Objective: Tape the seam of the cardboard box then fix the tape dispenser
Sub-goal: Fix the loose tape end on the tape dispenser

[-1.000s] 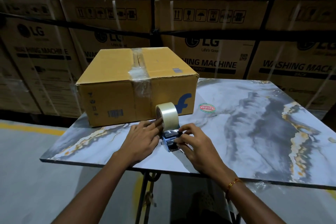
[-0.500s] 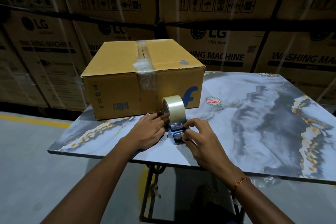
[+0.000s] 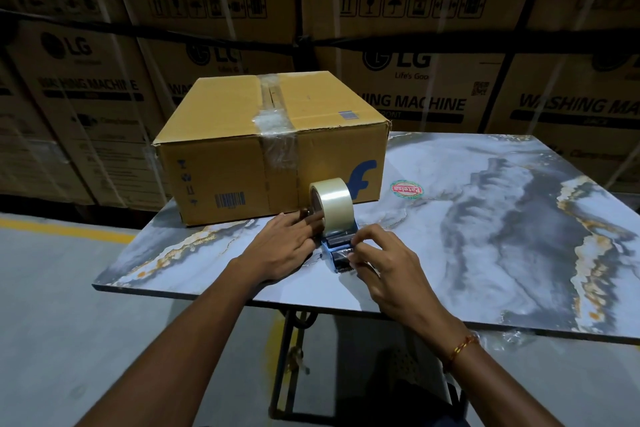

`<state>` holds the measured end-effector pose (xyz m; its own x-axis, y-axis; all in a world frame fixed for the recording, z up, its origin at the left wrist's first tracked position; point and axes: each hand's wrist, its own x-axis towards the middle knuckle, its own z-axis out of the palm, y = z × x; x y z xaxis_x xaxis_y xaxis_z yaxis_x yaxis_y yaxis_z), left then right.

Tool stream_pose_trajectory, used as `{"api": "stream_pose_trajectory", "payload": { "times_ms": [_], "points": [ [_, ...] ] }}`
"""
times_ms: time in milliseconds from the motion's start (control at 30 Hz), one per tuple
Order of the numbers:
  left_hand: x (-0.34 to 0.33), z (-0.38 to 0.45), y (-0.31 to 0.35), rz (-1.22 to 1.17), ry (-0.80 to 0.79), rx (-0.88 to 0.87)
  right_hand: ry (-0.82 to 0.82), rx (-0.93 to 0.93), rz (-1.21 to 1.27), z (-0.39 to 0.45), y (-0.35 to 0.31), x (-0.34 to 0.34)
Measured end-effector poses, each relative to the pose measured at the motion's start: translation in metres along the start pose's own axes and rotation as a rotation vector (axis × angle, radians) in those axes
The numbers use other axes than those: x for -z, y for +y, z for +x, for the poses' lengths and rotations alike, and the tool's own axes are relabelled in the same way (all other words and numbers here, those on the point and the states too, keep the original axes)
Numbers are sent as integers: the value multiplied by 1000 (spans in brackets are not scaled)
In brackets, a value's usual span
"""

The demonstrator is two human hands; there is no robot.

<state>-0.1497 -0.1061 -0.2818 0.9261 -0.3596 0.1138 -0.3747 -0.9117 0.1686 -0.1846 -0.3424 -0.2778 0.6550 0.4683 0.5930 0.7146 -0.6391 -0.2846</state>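
Note:
A brown cardboard box (image 3: 225, 152) sits at the table's far left, with clear tape (image 3: 277, 128) along its top seam and down its front. In front of it lies a blue tape dispenser (image 3: 337, 250) carrying a roll of clear tape (image 3: 334, 203). My left hand (image 3: 284, 246) presses against the dispenser's left side, fingers at the roll's hub. My right hand (image 3: 377, 263) pinches the tape end at the dispenser's blue cutter head, fingertips together.
The marble-patterned table (image 3: 485, 218) has a round red sticker (image 3: 407, 190) right of the box. Stacked washing-machine cartons (image 3: 415, 62) form a wall behind. The table's near edge runs just under my wrists; grey floor with a yellow line (image 3: 62, 230) lies left.
My head has tilted so the scene sits differently in view. My right fingers have shifted slightly on the cutter head. The left hand, dispenser and box stay put.

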Motion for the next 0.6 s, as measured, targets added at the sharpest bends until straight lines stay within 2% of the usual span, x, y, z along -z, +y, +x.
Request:
{"api": "stream_pose_trajectory", "payload": {
  "times_ms": [600],
  "points": [
    [2, 1, -2, -37, -45, 26, -61, 31, 47, -10, -7, 7]
  ]
}}
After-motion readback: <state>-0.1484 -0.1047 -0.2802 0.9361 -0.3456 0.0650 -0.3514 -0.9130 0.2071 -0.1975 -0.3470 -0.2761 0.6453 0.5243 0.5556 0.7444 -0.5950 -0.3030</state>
